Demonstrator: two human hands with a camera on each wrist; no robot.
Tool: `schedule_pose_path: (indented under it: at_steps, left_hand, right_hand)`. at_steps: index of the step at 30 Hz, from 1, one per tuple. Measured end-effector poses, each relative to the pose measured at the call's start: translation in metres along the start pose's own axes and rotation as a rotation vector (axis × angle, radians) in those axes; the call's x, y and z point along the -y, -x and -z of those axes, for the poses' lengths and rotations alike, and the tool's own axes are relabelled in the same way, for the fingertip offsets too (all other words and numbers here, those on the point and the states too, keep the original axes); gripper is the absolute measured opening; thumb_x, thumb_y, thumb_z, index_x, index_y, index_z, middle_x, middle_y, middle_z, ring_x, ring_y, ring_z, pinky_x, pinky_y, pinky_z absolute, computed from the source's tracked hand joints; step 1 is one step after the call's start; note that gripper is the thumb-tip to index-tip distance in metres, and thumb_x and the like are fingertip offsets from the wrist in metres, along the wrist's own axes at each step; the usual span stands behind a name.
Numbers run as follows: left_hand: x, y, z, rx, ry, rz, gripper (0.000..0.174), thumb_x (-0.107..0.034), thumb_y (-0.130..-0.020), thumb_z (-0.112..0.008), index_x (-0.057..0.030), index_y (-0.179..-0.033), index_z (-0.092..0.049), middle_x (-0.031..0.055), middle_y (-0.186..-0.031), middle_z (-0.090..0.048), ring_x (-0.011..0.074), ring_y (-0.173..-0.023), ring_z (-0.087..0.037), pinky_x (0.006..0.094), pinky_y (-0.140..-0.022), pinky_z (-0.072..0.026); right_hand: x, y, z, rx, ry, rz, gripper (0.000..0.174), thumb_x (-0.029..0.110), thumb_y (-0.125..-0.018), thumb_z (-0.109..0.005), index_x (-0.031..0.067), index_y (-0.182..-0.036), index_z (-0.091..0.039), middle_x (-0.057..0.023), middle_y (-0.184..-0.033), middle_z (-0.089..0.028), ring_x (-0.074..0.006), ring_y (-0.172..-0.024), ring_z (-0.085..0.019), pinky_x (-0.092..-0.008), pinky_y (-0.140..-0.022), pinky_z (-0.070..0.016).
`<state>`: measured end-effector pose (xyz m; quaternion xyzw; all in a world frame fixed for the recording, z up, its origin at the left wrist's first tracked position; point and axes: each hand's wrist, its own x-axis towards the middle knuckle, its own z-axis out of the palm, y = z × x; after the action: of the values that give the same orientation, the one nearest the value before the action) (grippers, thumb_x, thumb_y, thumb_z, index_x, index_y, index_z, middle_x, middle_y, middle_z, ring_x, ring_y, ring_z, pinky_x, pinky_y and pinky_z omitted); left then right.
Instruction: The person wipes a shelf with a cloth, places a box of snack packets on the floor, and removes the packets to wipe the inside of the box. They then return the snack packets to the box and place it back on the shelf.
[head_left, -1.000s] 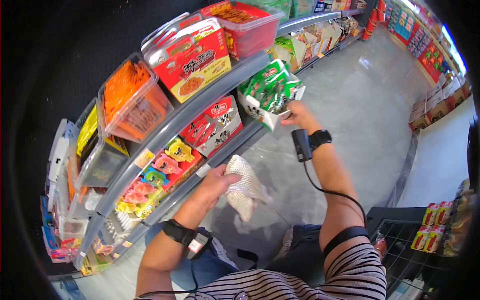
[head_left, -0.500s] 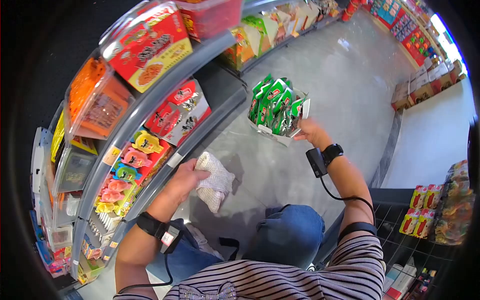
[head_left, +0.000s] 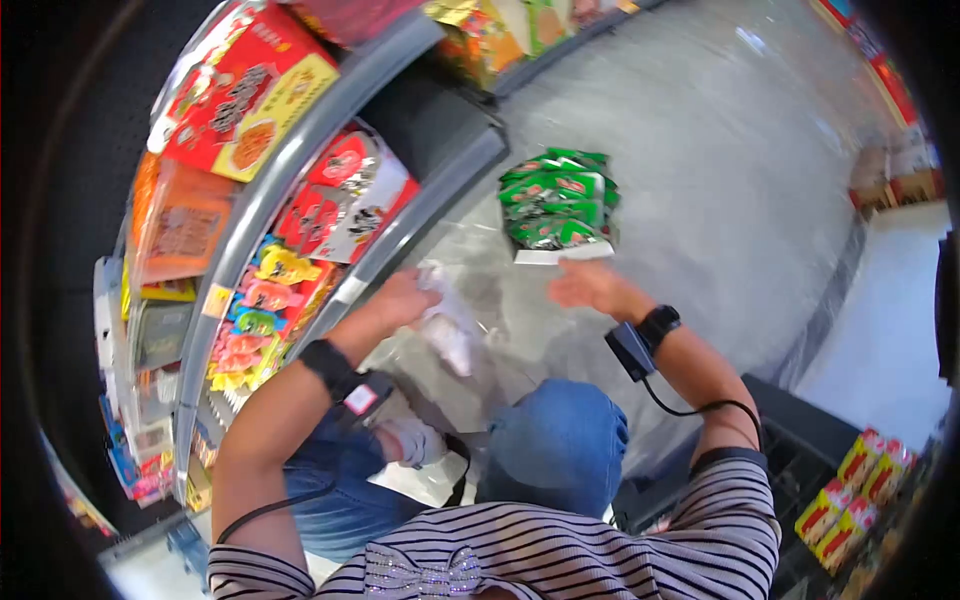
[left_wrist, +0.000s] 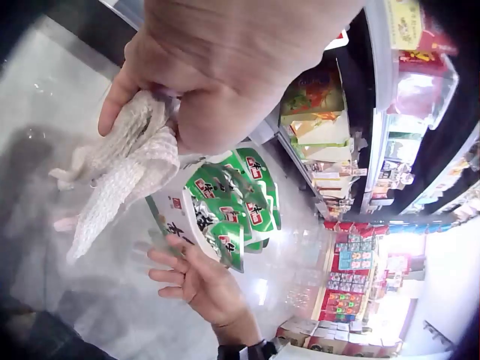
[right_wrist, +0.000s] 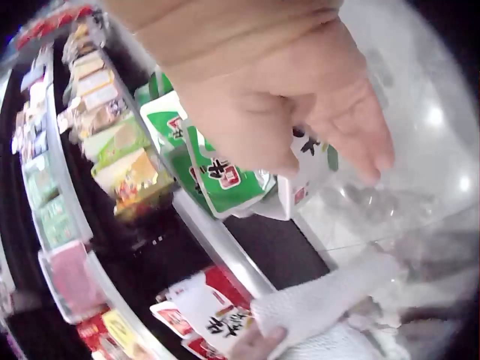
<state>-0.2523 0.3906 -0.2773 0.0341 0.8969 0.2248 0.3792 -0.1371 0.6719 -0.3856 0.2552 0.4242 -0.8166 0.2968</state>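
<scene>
A white textured cloth (head_left: 447, 335) hangs from my left hand (head_left: 405, 298), pinched between thumb and fingers beside the lower shelf. In the left wrist view the folded cloth (left_wrist: 127, 169) droops below the thumb. A white display box (head_left: 565, 254) full of green snack packets (head_left: 555, 200) stands on the floor ahead. My right hand (head_left: 598, 288) is at the box's near side, fingers extended and holding nothing. In the right wrist view the right hand (right_wrist: 285, 112) covers part of the box, with green packets (right_wrist: 225, 176) showing behind it.
A shelf edge (head_left: 450, 185) curves along the left. It carries a red-and-white box (head_left: 345, 195), colourful animal-shaped items (head_left: 265, 295) and a tub of orange packets (head_left: 180, 230). A black wire rack with red-and-yellow packs (head_left: 855, 495) stands at the right. Grey floor (head_left: 720, 200) stretches ahead.
The box of green packets has gone from the right hand's grip beside the shelf to the floor, and the right hand has let go. The left hand still holds the cloth.
</scene>
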Motion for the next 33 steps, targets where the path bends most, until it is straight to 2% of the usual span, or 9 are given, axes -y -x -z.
schedule_pose_path:
  at_steps: [4,7,10,13,20,25,30,32,33]
  left_hand:
    - [-0.02,-0.015,-0.013,0.019,0.025,0.058,0.054,-0.022,-0.065,-0.06,0.0067,-0.107,-0.044,0.0214,-0.093,-0.057,0.0311,-0.087,-0.057,0.0378,-0.073,-0.0464]
    - [-0.014,-0.028,-0.026,0.151,-0.026,0.04,0.058,-0.017,-0.066,-0.061,0.0034,-0.116,-0.04,0.0193,-0.097,-0.055,0.0265,-0.081,-0.058,0.0356,-0.062,-0.05]
    - [-0.004,-0.039,-0.039,0.099,-0.409,-0.229,0.056,-0.02,-0.066,-0.063,0.0015,-0.114,-0.044,0.0206,-0.095,-0.056,0.0266,-0.081,-0.059,0.0352,-0.068,-0.0481]
    - [-0.031,-0.053,-0.024,0.048,-0.514,-0.436,0.05,-0.023,-0.065,-0.065,-0.0004,-0.107,-0.051,0.0199,-0.091,-0.058,0.0266,-0.079,-0.059,0.0339,-0.072,-0.0459]
    - [-0.122,-0.096,-0.03,-0.097,-0.031,-0.656,0.033,-0.022,-0.067,-0.064,-0.0012,-0.092,-0.059,0.0108,-0.076,-0.061,0.0173,-0.071,-0.058,0.0271,-0.064,-0.0448]
    - [-0.116,-0.084,-0.056,-0.029,-0.131,-0.697,0.036,-0.021,-0.065,-0.066,-0.0027,-0.094,-0.056,0.0147,-0.091,-0.059,0.0276,-0.087,-0.056,0.0351,-0.077,-0.0431]
    - [-0.108,-0.082,-0.058,-0.144,-0.437,-0.861,0.031,-0.026,-0.072,-0.058,-0.0068,-0.097,-0.056,0.0158,-0.092,-0.059,0.0321,-0.089,-0.054,0.0384,-0.075,-0.0428]
    - [-0.106,-0.093,-0.06,-0.109,-0.573,-0.765,0.028,-0.031,-0.077,-0.052,-0.0101,-0.095,-0.058,0.0139,-0.09,-0.059,0.0314,-0.09,-0.054,0.0413,-0.079,-0.0401]
    - [-0.107,-0.089,-0.055,-0.115,-0.617,-0.759,0.029,-0.033,-0.079,-0.05,-0.0108,-0.095,-0.058,0.013,-0.089,-0.06,0.0306,-0.09,-0.054,0.043,-0.081,-0.0379]
  right_hand:
    - [0.035,0.002,-0.032,0.155,0.705,-0.209,0.037,0.026,-0.084,-0.048,0.0026,-0.112,-0.046,-0.0111,-0.097,-0.057,-0.0217,-0.079,-0.06,-0.0324,-0.064,-0.0502]
    - [0.063,0.016,-0.039,0.319,0.874,-0.136,0.035,0.025,-0.084,-0.048,0.0034,-0.112,-0.047,-0.0093,-0.093,-0.058,-0.0182,-0.074,-0.06,-0.0287,-0.061,-0.05]
    - [0.096,0.022,-0.04,0.324,0.892,0.002,0.032,0.024,-0.085,-0.047,0.0044,-0.109,-0.05,-0.0079,-0.089,-0.06,-0.0153,-0.069,-0.06,-0.0255,-0.06,-0.0492]
    - [0.138,0.032,-0.041,0.164,0.841,0.177,0.031,0.027,-0.085,-0.048,0.0064,-0.107,-0.052,-0.0056,-0.085,-0.06,-0.012,-0.067,-0.058,-0.0232,-0.057,-0.0475]
    - [0.186,0.048,-0.009,-0.501,0.221,0.514,0.026,0.024,-0.084,-0.049,0.0068,-0.104,-0.052,-0.0038,-0.082,-0.061,-0.0086,-0.066,-0.056,-0.0232,-0.059,-0.0473]
    - [0.188,0.058,0.012,-0.833,-0.004,0.516,0.013,0.016,-0.084,-0.05,0.0052,-0.09,-0.054,-0.0027,-0.079,-0.061,-0.0074,-0.056,-0.055,-0.0199,-0.054,-0.0477]
    - [0.159,0.052,0.003,-0.868,0.364,0.302,0.019,0.019,-0.079,-0.055,0.0071,-0.092,-0.057,-0.0017,-0.08,-0.061,-0.0084,-0.065,-0.055,-0.0269,-0.057,-0.0478]
    - [0.138,0.046,0.006,-0.508,0.676,0.371,0.026,0.02,-0.073,-0.058,0.0099,-0.097,-0.058,-0.0022,-0.081,-0.061,-0.0101,-0.071,-0.055,-0.029,-0.06,-0.0477]
    - [0.134,0.045,-0.026,-0.598,0.921,0.227,0.031,0.019,-0.069,-0.058,0.009,-0.098,-0.058,-0.0045,-0.084,-0.061,-0.0137,-0.074,-0.055,-0.0299,-0.064,-0.0477]
